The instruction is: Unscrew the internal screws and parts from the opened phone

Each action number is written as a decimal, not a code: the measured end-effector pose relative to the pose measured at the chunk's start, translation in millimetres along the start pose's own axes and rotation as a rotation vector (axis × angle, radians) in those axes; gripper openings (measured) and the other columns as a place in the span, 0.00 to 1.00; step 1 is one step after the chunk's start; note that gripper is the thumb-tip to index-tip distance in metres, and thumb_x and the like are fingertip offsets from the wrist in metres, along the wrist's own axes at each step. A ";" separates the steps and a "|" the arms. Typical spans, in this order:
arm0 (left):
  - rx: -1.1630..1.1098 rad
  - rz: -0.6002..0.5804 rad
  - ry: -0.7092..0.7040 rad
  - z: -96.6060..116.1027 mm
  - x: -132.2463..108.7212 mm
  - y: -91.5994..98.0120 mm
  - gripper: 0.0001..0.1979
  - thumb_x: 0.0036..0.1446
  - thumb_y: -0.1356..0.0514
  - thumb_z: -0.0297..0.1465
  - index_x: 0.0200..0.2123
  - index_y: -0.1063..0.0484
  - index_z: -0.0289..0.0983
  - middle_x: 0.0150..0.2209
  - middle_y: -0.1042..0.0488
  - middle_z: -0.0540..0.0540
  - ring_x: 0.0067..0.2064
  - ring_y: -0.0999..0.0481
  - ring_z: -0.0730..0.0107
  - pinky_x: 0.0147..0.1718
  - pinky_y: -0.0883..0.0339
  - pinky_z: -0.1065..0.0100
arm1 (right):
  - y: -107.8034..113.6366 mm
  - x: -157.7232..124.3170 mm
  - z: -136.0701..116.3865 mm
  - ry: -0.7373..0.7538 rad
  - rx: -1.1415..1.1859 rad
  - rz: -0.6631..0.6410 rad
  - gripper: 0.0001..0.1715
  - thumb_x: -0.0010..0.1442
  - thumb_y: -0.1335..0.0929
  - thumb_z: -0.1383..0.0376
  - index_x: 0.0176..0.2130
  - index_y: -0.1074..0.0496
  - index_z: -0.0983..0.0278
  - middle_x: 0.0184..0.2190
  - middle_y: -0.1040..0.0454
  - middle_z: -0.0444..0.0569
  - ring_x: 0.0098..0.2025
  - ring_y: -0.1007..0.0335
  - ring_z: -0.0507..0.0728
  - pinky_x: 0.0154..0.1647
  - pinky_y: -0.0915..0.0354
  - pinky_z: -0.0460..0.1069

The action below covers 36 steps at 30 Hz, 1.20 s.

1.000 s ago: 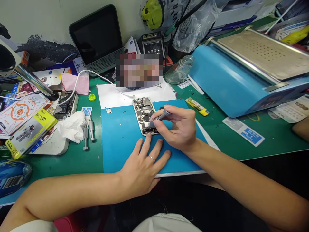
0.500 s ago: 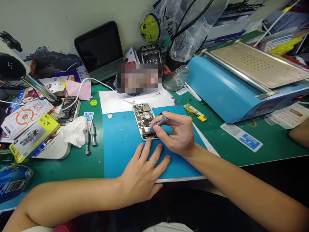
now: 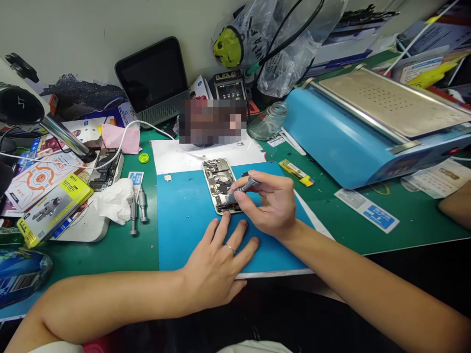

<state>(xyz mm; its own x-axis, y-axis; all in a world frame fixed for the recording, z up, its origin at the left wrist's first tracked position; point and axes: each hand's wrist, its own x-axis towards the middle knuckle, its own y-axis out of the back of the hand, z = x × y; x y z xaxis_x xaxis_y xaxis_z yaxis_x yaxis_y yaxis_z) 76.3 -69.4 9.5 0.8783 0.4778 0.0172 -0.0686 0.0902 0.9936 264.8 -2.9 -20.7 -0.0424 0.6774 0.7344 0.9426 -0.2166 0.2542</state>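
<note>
An opened phone (image 3: pixel 221 179) with bare inner parts lies on a blue mat (image 3: pixel 176 235). My right hand (image 3: pixel 267 203) pinches a grey screwdriver (image 3: pixel 247 185) between thumb and fingers, its tip over the lower part of the phone. The exact spot of the tip is too small to tell. Fingers spread, my left hand (image 3: pixel 221 260) rests flat on the mat just below the phone, a fingertip at its bottom edge, and holds nothing.
Two grey screwdrivers (image 3: pixel 133 218) lie left of the mat beside a crumpled tissue (image 3: pixel 117 201). A blue machine (image 3: pixel 331 132) with a metal plate stands at the right. Behind the mat are a glass jar (image 3: pixel 270 120) and a dark-screened device (image 3: pixel 152 73). Another person's arm (image 3: pixel 456 206) shows at the right edge.
The view has shifted very slightly. Both hands, the screwdriver and the phone keep nearly the same places.
</note>
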 end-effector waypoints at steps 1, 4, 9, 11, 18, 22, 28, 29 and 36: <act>0.001 -0.002 0.000 0.1 0.1 0.3 0.40 0.62 0.41 0.47 0.70 0.48 0.34 0.72 0.49 0.32 0.72 0.51 0.28 0.67 0.55 0.43 | -0.3 0.0 -0.4 -0.012 -0.001 0.004 0.35 0.59 0.30 0.76 0.61 0.38 0.55 0.39 0.25 0.46 0.38 0.22 0.53 0.36 0.22 0.49; 0.001 -0.008 -0.001 0.3 0.1 1.0 0.40 0.63 0.41 0.46 0.71 0.48 0.34 0.72 0.49 0.31 0.72 0.51 0.28 0.67 0.55 0.43 | -1.1 0.3 -1.4 -0.036 0.000 0.019 0.32 0.59 0.30 0.74 0.59 0.38 0.56 0.39 0.24 0.46 0.38 0.23 0.52 0.36 0.21 0.49; -0.001 -0.009 0.003 0.1 -0.5 1.3 0.40 0.63 0.41 0.47 0.71 0.48 0.35 0.72 0.50 0.32 0.72 0.52 0.29 0.68 0.55 0.43 | -1.4 1.6 -1.4 -0.028 0.015 0.035 0.33 0.59 0.30 0.75 0.59 0.39 0.56 0.40 0.24 0.46 0.37 0.23 0.53 0.35 0.22 0.50; 0.002 -0.008 0.003 -0.1 -0.5 1.9 0.40 0.63 0.41 0.47 0.71 0.49 0.35 0.72 0.50 0.32 0.72 0.52 0.29 0.67 0.55 0.43 | -1.3 2.0 -1.1 -0.033 0.012 0.038 0.33 0.59 0.30 0.75 0.59 0.39 0.56 0.40 0.24 0.46 0.37 0.23 0.53 0.35 0.23 0.49; -0.002 -0.029 0.001 -1.0 -0.3 4.7 0.39 0.64 0.42 0.46 0.71 0.49 0.35 0.72 0.50 0.32 0.72 0.52 0.30 0.67 0.55 0.43 | -1.3 2.9 -1.9 -0.054 0.014 0.062 0.31 0.58 0.29 0.75 0.57 0.37 0.56 0.40 0.24 0.45 0.37 0.23 0.52 0.35 0.23 0.48; -0.011 -0.029 -0.001 -0.9 -0.3 4.6 0.39 0.63 0.42 0.46 0.71 0.49 0.35 0.72 0.50 0.32 0.72 0.52 0.30 0.67 0.55 0.43 | -1.1 3.5 -2.5 -0.043 0.002 0.049 0.31 0.59 0.30 0.75 0.58 0.38 0.57 0.40 0.24 0.46 0.37 0.23 0.52 0.35 0.23 0.48; 0.001 -0.027 -0.002 -0.8 -0.3 5.3 0.39 0.63 0.42 0.47 0.71 0.49 0.35 0.72 0.50 0.32 0.72 0.52 0.31 0.67 0.56 0.43 | -1.2 4.4 -3.1 -0.047 -0.013 0.042 0.30 0.60 0.30 0.73 0.58 0.39 0.57 0.39 0.24 0.46 0.37 0.23 0.53 0.36 0.22 0.49; 0.002 -0.026 -0.004 -0.8 -0.4 5.3 0.39 0.63 0.42 0.47 0.71 0.49 0.35 0.72 0.50 0.32 0.72 0.52 0.31 0.67 0.56 0.43 | -1.0 4.5 -3.1 -0.043 -0.014 0.040 0.30 0.60 0.30 0.74 0.58 0.39 0.57 0.39 0.24 0.46 0.37 0.23 0.53 0.36 0.22 0.49; 0.008 -0.026 -0.002 -1.1 -0.2 4.8 0.39 0.64 0.42 0.47 0.71 0.48 0.35 0.72 0.49 0.32 0.72 0.52 0.31 0.67 0.56 0.43 | 0.1 3.9 -3.2 -0.044 -0.028 0.028 0.30 0.60 0.30 0.73 0.59 0.39 0.56 0.39 0.24 0.46 0.37 0.23 0.53 0.35 0.22 0.50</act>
<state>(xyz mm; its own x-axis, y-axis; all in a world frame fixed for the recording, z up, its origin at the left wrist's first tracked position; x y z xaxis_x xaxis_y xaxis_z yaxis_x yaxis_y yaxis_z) 75.3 -68.2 14.1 0.8809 0.4733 -0.0080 -0.0424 0.0959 0.9945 263.7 -2.5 -15.8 -0.0009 0.7008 0.7133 0.9337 -0.2549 0.2516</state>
